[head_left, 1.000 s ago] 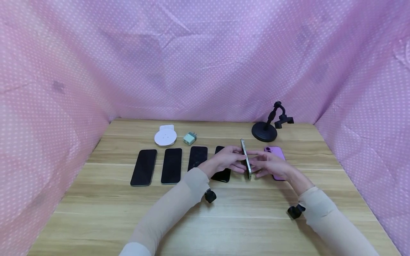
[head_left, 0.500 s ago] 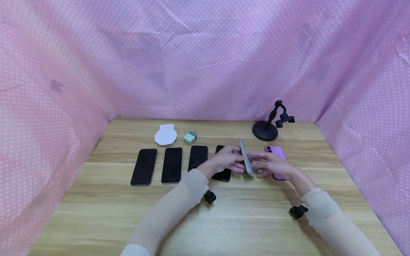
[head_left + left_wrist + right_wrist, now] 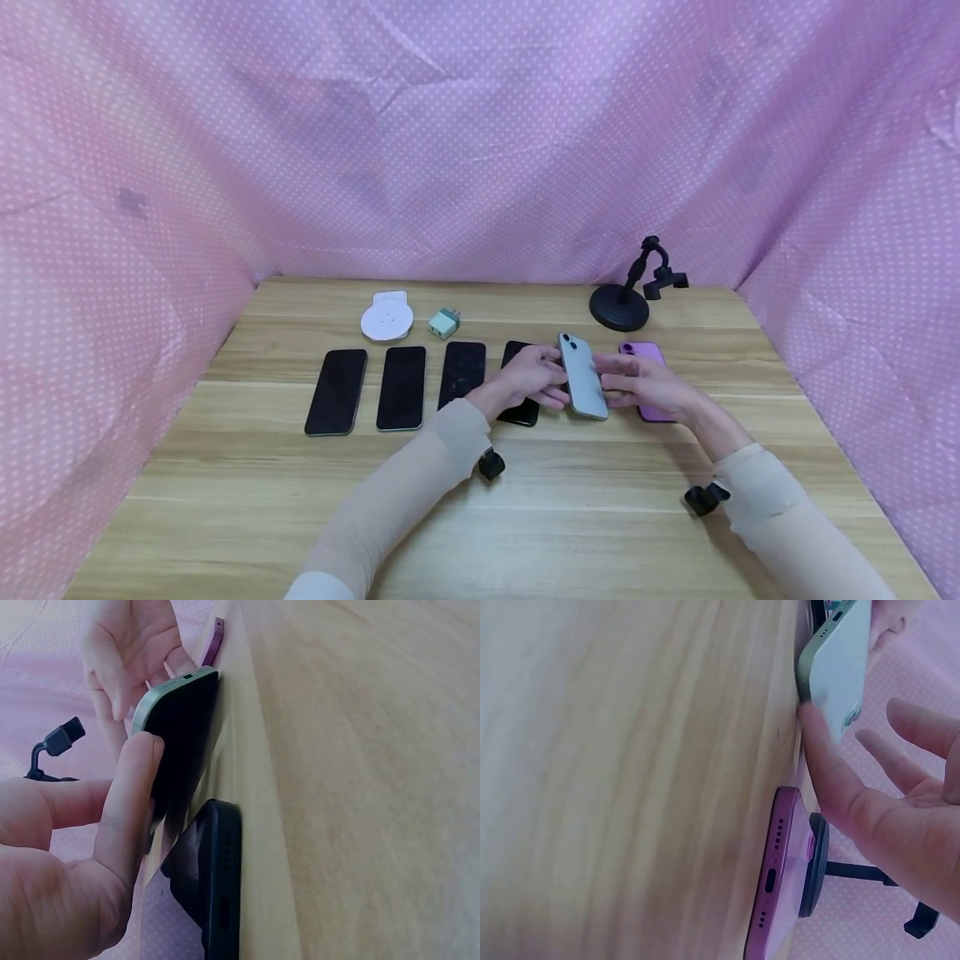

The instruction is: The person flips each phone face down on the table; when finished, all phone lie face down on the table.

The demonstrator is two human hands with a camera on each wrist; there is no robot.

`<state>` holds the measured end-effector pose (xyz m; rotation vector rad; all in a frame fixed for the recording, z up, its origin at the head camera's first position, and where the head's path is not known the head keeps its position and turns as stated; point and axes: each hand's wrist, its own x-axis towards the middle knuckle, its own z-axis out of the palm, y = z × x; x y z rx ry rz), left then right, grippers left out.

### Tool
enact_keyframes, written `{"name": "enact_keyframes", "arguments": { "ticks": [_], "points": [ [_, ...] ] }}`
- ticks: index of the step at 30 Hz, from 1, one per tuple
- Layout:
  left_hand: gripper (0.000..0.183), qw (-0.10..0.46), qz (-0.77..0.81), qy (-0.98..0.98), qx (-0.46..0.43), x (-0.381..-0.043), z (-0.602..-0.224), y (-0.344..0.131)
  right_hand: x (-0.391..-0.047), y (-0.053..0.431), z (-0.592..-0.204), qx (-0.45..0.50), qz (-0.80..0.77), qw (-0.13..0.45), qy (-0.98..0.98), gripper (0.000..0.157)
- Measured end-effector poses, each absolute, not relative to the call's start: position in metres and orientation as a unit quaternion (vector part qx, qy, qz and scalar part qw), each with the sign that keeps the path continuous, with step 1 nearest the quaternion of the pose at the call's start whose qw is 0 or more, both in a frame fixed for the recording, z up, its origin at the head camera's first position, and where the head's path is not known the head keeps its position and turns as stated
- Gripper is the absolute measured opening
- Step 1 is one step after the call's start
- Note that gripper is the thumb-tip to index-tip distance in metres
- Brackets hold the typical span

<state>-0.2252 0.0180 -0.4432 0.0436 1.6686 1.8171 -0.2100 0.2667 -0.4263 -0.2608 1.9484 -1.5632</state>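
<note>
A pale blue-green smartphone (image 3: 583, 379) is tilted between my hands, back and camera lenses facing up. My left hand (image 3: 528, 375) holds it along its left edge; in the left wrist view fingers converge there, and the dark screen faces down. From the other side my right hand (image 3: 645, 387) reaches its right edge with extended fingers, a fingertip right at the lower corner in the right wrist view. Under my left hand lies a black phone (image 3: 525, 415), partly covered. A purple phone (image 3: 656, 358) lies back up, partly under my right hand.
Farther left lie three dark-screened phones (image 3: 337, 392) in a row. Behind them are a white round stand (image 3: 387, 320) and a mint charger plug (image 3: 444, 323). A black phone holder (image 3: 618, 308) stands at the back right. Pink dotted cloth (image 3: 480, 150) hangs round the wooden table (image 3: 585, 517).
The pale smartphone has tipped from standing on its edge toward the right, so its back now faces up. My right hand has shifted slightly right; my left hand has hardly moved.
</note>
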Motion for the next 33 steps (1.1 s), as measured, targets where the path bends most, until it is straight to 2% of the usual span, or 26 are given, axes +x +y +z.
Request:
{"name": "enact_keyframes", "arguments": {
  "ticks": [7, 21, 33],
  "points": [
    [0.052, 0.32, 0.674, 0.665, 0.016, -0.222, -0.443, 0.023, -0.209, 0.271, -0.423, -0.083, -0.588, 0.303, 0.746, 0.062],
    [0.064, 0.333, 0.662, 0.67, 0.034, -0.218, -0.448, 0.031, -0.209, 0.279, -0.422, -0.075, -0.606, 0.3, 0.733, 0.063],
    [0.052, 0.324, 0.641, 0.693, 0.061, -0.214, -0.447, 0.034, -0.21, 0.282, -0.427, -0.073, -0.603, 0.298, 0.736, 0.062]
  ]
}}
